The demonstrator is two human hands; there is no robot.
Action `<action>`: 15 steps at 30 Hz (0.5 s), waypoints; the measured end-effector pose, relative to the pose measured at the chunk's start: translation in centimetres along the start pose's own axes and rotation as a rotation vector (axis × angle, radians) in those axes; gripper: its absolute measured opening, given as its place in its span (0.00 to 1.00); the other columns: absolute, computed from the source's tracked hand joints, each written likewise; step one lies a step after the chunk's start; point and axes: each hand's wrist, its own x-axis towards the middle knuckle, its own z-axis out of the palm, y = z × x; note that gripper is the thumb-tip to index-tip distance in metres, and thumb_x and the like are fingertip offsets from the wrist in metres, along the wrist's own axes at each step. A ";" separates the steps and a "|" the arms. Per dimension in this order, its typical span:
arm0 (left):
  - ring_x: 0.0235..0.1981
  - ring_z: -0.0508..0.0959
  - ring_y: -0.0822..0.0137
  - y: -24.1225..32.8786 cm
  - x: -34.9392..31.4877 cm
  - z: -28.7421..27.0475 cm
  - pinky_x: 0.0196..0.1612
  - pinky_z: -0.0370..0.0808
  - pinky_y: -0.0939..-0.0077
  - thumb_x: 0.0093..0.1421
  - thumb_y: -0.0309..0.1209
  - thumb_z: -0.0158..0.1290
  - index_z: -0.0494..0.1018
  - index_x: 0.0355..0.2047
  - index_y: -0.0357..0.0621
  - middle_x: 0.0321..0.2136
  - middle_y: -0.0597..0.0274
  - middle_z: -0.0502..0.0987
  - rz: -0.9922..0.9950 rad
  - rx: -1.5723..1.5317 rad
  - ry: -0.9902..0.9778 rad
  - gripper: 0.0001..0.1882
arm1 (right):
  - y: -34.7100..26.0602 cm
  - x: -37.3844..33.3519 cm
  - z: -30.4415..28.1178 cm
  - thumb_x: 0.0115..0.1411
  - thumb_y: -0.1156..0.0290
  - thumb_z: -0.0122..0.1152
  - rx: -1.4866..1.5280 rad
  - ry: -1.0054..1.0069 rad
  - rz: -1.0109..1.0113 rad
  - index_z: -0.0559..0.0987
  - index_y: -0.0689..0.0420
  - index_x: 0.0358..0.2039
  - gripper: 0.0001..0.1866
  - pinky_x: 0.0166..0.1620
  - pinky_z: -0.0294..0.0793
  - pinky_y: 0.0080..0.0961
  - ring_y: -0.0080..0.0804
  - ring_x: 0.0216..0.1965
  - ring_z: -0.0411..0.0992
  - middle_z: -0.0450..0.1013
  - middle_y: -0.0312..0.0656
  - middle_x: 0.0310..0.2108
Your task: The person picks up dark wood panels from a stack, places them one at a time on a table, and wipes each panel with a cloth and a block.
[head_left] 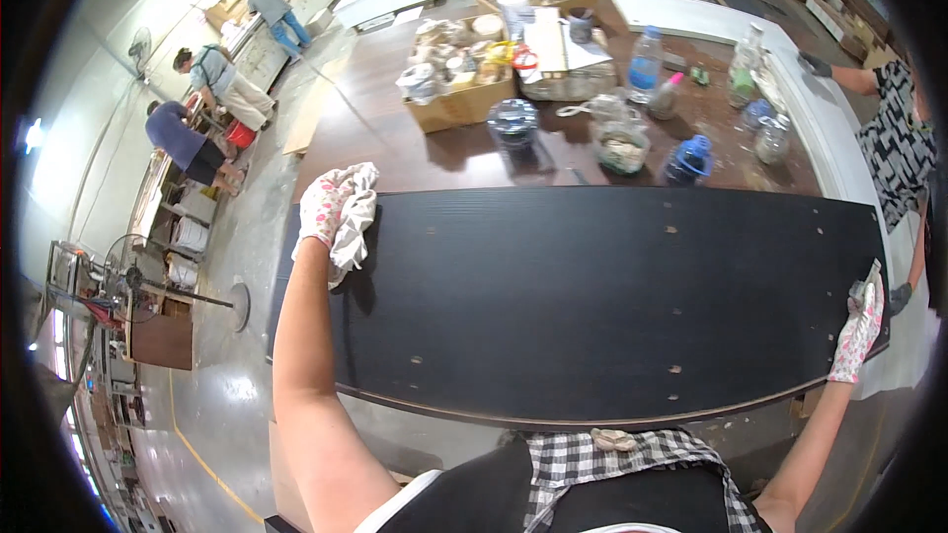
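One black panel (553,296) laid at counter's (425,160) six o'clock, judged stiff, heavy, best held by ends; cloth (355,227) bunched in left grip (320,212), panel's ten o'clock; right grip (857,331), three o'clock, closure unclear.

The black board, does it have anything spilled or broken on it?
No spill or break shows on the black board. Small pale marks look odd against its dark top, but some line up, so they may be holes; they're too small to tell.
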 end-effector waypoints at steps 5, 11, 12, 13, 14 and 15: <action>0.44 0.80 0.57 -6.4 1.8 -6.9 0.47 0.76 0.68 0.63 0.38 0.50 0.80 0.44 0.43 0.41 0.49 0.81 -0.242 0.668 0.032 0.16 | -2.3 -3.4 2.3 0.69 0.59 0.56 -0.155 -0.050 -0.122 0.66 0.55 0.66 0.28 0.49 0.70 0.20 0.21 0.47 0.70 0.70 0.36 0.55; 0.39 0.76 0.62 -3.0 0.7 -14.9 0.43 0.75 0.66 0.67 0.34 0.50 0.72 0.53 0.42 0.41 0.59 0.78 -0.029 -0.825 0.648 0.16 | -2.2 -3.2 3.2 0.67 0.56 0.58 -0.254 -0.068 -0.167 0.66 0.52 0.67 0.30 0.51 0.68 0.21 0.20 0.47 0.69 0.70 0.34 0.53; 0.42 0.76 0.60 0.7 -1.2 -14.5 0.46 0.73 0.65 0.66 0.35 0.50 0.73 0.53 0.43 0.43 0.59 0.78 0.030 -0.753 0.589 0.17 | -2.6 -3.6 3.3 0.67 0.56 0.57 -0.264 -0.076 -0.224 0.65 0.52 0.67 0.31 0.52 0.68 0.21 0.20 0.48 0.69 0.70 0.35 0.53; 0.44 0.75 0.59 4.4 -3.7 -13.6 0.48 0.71 0.63 0.65 0.36 0.51 0.74 0.53 0.45 0.45 0.58 0.77 0.099 -0.607 0.495 0.18 | -2.7 -4.0 3.4 0.68 0.55 0.56 -0.268 -0.083 -0.279 0.65 0.52 0.67 0.31 0.52 0.68 0.21 0.21 0.48 0.69 0.70 0.35 0.54; 0.47 0.74 0.57 7.7 -6.5 -12.8 0.51 0.70 0.61 0.64 0.38 0.52 0.74 0.53 0.46 0.46 0.57 0.77 0.190 -0.400 0.383 0.19 | -2.4 -3.9 3.5 0.68 0.53 0.56 -0.325 -0.092 -0.292 0.65 0.52 0.68 0.32 0.54 0.68 0.22 0.21 0.49 0.69 0.70 0.36 0.54; 0.49 0.73 0.55 10.8 -9.3 -11.5 0.54 0.68 0.59 0.63 0.39 0.53 0.75 0.53 0.47 0.48 0.56 0.76 0.319 -0.159 0.260 0.20 | -2.3 -4.0 3.9 0.68 0.54 0.55 -0.330 -0.094 -0.266 0.65 0.52 0.67 0.31 0.54 0.68 0.22 0.21 0.49 0.69 0.71 0.36 0.53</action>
